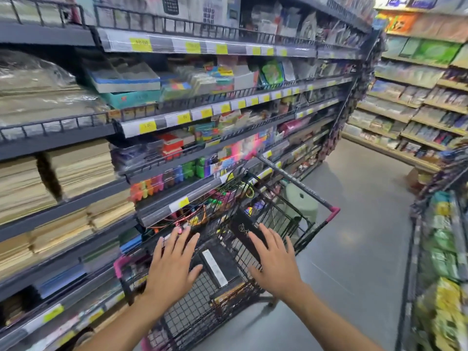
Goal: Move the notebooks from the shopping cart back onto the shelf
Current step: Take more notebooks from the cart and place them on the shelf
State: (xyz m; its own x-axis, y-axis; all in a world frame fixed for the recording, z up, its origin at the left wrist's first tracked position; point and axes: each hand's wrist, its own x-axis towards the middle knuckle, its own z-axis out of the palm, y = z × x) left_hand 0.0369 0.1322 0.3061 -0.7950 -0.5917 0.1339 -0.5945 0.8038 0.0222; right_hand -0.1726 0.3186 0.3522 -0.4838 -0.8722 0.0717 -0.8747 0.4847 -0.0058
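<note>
To the left of the black wire shopping cart with pink corner caps [296, 184] stands the grey metal shelf unit [76, 201], its boards stacked with tan paper-covered pads. My left hand [172, 262] hovers over the cart's left side, fingers spread flat, gripping nothing. Just right of it, down in the cart's basket, a black flat notebook with a white label strip [215, 268] lies between my two hands and below them. A second black notebook with a small pale emblem [241, 225] leans upright against the cart's inner wire wall, toward its far right. The fingertips of my right hand [272, 262] overlap its lower edge in view; the blur leaves contact unclear. That hand too is splayed open and holds nothing. Beyond the cart's far rim, a pale green plastic stool [301, 203] shows through the wires.
</note>
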